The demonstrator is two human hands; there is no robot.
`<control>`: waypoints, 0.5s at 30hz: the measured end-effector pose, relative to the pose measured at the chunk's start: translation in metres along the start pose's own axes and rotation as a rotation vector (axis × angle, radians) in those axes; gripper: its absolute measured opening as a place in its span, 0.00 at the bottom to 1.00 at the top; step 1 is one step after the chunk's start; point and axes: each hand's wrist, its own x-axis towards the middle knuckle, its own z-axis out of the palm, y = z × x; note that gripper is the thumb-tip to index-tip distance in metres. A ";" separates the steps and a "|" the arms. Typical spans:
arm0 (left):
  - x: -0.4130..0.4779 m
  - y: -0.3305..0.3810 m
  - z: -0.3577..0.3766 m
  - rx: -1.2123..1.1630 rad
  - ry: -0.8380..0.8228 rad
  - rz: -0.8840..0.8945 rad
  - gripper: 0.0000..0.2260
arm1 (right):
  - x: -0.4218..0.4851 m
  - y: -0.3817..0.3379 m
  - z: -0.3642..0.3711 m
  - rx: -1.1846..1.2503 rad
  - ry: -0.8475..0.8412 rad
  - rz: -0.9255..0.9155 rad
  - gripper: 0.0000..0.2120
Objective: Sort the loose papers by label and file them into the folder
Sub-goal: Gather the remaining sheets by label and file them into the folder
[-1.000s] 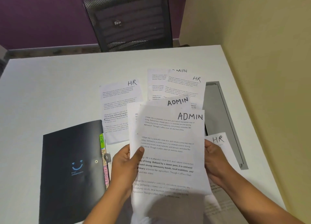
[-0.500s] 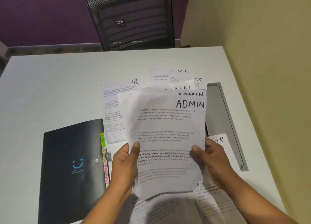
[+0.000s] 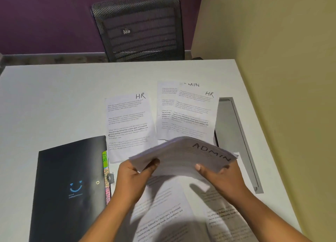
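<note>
A small stack of ADMIN papers (image 3: 183, 155) hangs above the table, tipped nearly flat, blurred by motion. My left hand (image 3: 134, 174) grips its left edge and my right hand (image 3: 220, 176) grips its right edge. A black folder (image 3: 69, 187) with a blue smile logo lies closed at the left, with coloured tabs (image 3: 106, 176) reading HR and ADMIN along its right edge. An HR sheet (image 3: 129, 123) lies beyond the folder. Another HR sheet (image 3: 192, 114) overlaps an ADMIN sheet (image 3: 164, 103) farther right. More printed sheets (image 3: 163, 210) lie under my arms.
The white table (image 3: 54, 100) ends at a yellow wall (image 3: 281, 78) on the right. A grey cable tray slot (image 3: 236, 141) runs along the table's right side. A black mesh chair (image 3: 140, 29) stands beyond the far edge.
The ADMIN stack, held upright facing me before, has been tipped forward and lowered to nearly flat. Both hands keep hold of its edges. The sheets behind it are now uncovered.
</note>
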 end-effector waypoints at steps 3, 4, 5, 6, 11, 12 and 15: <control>0.009 -0.011 0.003 -0.001 -0.010 -0.043 0.11 | 0.007 -0.001 0.003 0.008 -0.043 -0.006 0.19; 0.012 -0.016 0.004 0.010 -0.016 -0.055 0.10 | 0.010 0.002 0.004 -0.007 -0.062 -0.017 0.19; 0.013 -0.021 0.004 0.020 -0.030 -0.068 0.08 | 0.011 0.002 0.006 -0.013 -0.062 -0.007 0.18; 0.015 -0.026 0.005 0.048 -0.045 -0.073 0.07 | 0.013 0.005 0.008 -0.017 -0.067 -0.011 0.16; 0.023 -0.049 0.003 0.109 -0.117 -0.132 0.05 | 0.031 -0.001 0.015 0.031 0.011 0.016 0.06; 0.025 -0.052 0.002 0.075 -0.110 -0.157 0.05 | 0.036 -0.004 0.015 0.040 0.003 0.009 0.07; 0.027 -0.054 0.000 -0.009 -0.084 -0.202 0.05 | 0.058 -0.010 0.013 0.036 -0.077 0.085 0.09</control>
